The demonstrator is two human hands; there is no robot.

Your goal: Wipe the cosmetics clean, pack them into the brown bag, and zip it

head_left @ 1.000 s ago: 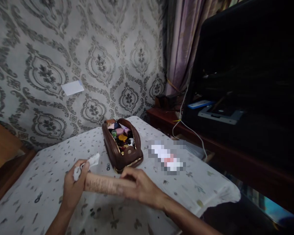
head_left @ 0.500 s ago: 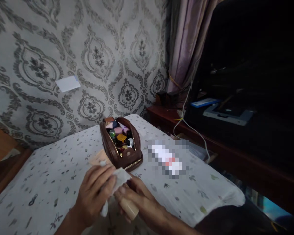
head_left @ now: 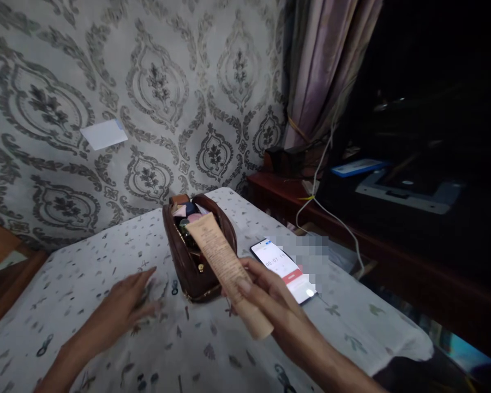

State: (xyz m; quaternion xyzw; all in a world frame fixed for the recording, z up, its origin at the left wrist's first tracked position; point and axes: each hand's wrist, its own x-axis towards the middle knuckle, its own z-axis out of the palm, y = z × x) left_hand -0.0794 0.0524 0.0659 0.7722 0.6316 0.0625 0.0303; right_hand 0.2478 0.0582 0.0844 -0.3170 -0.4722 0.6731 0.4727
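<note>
My right hand (head_left: 265, 300) is wrapped round a beige tube (head_left: 223, 262) with small print, its flat end tilted up over the bag. To the left, my left hand (head_left: 125, 300) is over the tablecloth with its fingers stretched and apart; whether any bit of the white tissue is under them is blurred. A brown leather bag (head_left: 198, 284) stands unzipped on the table, with small bottles and cosmetic items inside, partly hidden behind the tube. Right of the bag lies a phone (head_left: 274, 259) with a lit screen showing a timer.
A white tablecloth (head_left: 196, 355) with a leaf print covers the table. Behind it is a patterned wall (head_left: 159, 82) with a white card (head_left: 104, 135). At the right are a purple curtain (head_left: 315, 71), a white cable (head_left: 335, 218) and a dark red stand (head_left: 265, 191) with a black screen.
My hands have moved apart, the left one to the left and off the white tissue it held. My right hand has raised the tube over the bag. The view has shifted slightly.
</note>
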